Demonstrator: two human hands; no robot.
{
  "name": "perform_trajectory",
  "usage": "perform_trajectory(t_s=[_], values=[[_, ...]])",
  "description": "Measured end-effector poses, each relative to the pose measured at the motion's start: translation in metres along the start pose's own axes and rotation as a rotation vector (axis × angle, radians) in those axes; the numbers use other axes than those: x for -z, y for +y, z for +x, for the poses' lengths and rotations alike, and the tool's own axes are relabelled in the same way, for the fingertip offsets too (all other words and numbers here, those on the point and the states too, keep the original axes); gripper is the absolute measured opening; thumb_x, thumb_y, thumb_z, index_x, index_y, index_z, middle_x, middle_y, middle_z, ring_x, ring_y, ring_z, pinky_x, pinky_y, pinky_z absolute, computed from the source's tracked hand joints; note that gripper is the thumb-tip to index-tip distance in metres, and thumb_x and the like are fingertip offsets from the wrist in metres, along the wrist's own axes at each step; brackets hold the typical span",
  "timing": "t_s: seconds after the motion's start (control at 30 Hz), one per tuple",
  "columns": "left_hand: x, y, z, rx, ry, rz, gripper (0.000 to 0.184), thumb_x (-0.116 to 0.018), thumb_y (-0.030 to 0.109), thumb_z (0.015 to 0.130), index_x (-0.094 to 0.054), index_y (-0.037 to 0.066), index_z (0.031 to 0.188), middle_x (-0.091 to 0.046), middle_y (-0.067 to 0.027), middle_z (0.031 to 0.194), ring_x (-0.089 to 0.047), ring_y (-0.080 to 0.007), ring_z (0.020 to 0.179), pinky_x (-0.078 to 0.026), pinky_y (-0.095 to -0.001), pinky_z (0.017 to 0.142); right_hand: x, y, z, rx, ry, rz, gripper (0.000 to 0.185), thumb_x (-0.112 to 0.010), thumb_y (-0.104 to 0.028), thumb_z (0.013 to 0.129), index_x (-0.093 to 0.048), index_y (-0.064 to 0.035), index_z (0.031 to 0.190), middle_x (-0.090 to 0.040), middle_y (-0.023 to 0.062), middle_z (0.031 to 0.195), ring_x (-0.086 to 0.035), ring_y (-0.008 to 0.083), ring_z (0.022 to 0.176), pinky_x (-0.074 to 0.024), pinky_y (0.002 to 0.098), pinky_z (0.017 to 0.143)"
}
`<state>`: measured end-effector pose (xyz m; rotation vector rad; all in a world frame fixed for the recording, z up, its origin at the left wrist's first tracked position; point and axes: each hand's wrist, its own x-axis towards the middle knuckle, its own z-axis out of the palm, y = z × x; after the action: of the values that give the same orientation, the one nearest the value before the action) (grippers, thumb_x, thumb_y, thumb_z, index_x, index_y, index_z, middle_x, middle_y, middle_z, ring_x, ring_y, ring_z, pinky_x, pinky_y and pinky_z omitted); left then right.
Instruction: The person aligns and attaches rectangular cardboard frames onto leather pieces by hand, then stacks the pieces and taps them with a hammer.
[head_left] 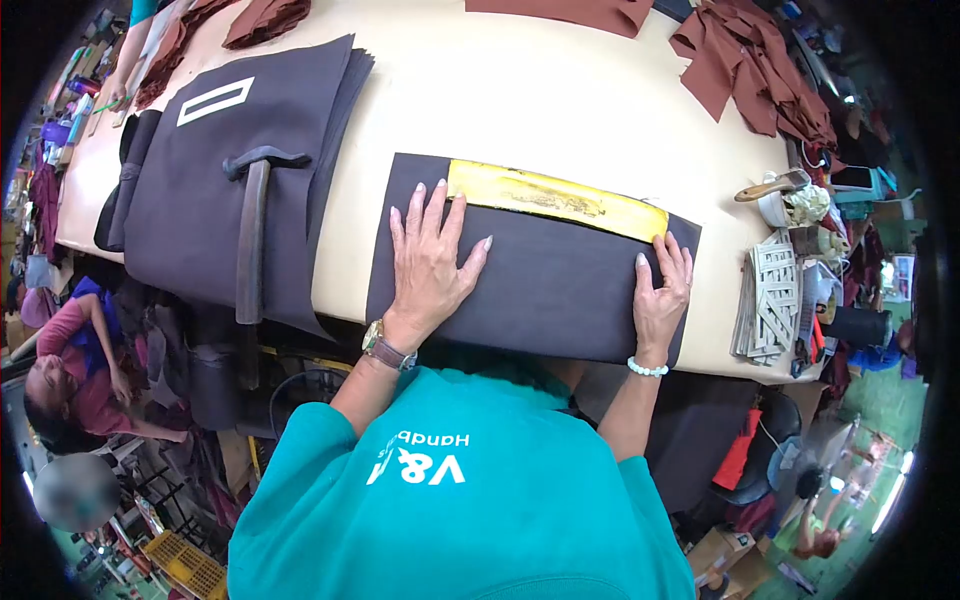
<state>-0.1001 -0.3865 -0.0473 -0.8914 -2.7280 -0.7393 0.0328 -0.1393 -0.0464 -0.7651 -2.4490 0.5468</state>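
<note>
Head view: 2 hands [428, 262] [662, 302] touch the yellow strip [560, 200] (shirt [450, 510]: "V&…", "Handb…").

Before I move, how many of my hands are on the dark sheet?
2: your left hand lies by the left end of the yellow strip, your right hand by its right end.

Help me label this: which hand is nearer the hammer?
Left. The left hand is right of the hammer; the right hand is farther, at the right end of the yellow strip.
</note>
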Motion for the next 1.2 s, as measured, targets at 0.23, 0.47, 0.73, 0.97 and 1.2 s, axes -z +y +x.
perform_trajectory(t_s=[0.23,0.47,0.73,0.97,1.2], values=[[0.000,-0.002,0.001,-0.010,-0.007,0.014,0.055,-0.065,0.031,0.079,-0.050,0.003,0.125,-0.042,-0.0171,0.133,-0.033,-0.0368,0.127,-0.023,-0.0581,0.101,0.000,-0.001,0.001,-0.012,0.041,0.013,0.032,-0.062,-0.014,0.079,-0.063,-0.0018,0.108,-0.058,0.0150,0.118,-0.044,0.0363,0.119,-0.0288,0.0431,0.104],[0.001,-0.001,0.001,-0.019,-0.043,0.017,0.057,-0.064,0.029,0.080,-0.047,0.004,0.128,-0.041,-0.0167,0.136,-0.031,-0.0369,0.129,-0.021,-0.0577,0.103,0.000,-0.002,-0.001,-0.045,0.077,0.040,0.031,-0.062,-0.015,0.078,-0.064,-0.0002,0.106,-0.058,0.0146,0.118,-0.043,0.0373,0.118,-0.0281,0.0446,0.103],[0.003,0.000,0.002,-0.025,-0.063,0.039,0.056,-0.064,0.030,0.081,-0.048,0.004,0.128,-0.041,-0.0172,0.135,-0.031,-0.0367,0.129,-0.020,-0.0563,0.104,0.001,-0.003,-0.001,-0.052,0.060,0.025,0.034,-0.062,-0.016,0.077,-0.064,-0.0006,0.107,-0.057,0.0136,0.120,-0.042,0.0377,0.119,-0.0268,0.0465,0.104],[0.002,0.000,0.002,-0.046,-0.053,0.052,0.055,-0.064,0.030,0.081,-0.048,0.003,0.127,-0.041,-0.0179,0.134,-0.032,-0.0374,0.128,-0.020,-0.0562,0.103,-0.001,-0.003,-0.001,-0.036,0.068,-0.040,0.034,-0.062,-0.019,0.078,-0.064,-0.0005,0.107,-0.056,0.0126,0.120,-0.042,0.0369,0.119,-0.0272,0.0487,0.103],[0.009,0.009,0.008,-0.110,-0.057,0.183,0.051,-0.057,0.031,0.084,-0.050,-0.001,0.122,-0.041,-0.0174,0.134,-0.029,-0.0379,0.130,-0.020,-0.0592,0.102,0.007,-0.009,0.012,0.137,-0.045,-0.356,0.034,-0.057,-0.025,0.083,-0.060,-0.0023,0.109,-0.058,0.0094,0.117,-0.048,0.0337,0.115,-0.0296,0.0549,0.099]])
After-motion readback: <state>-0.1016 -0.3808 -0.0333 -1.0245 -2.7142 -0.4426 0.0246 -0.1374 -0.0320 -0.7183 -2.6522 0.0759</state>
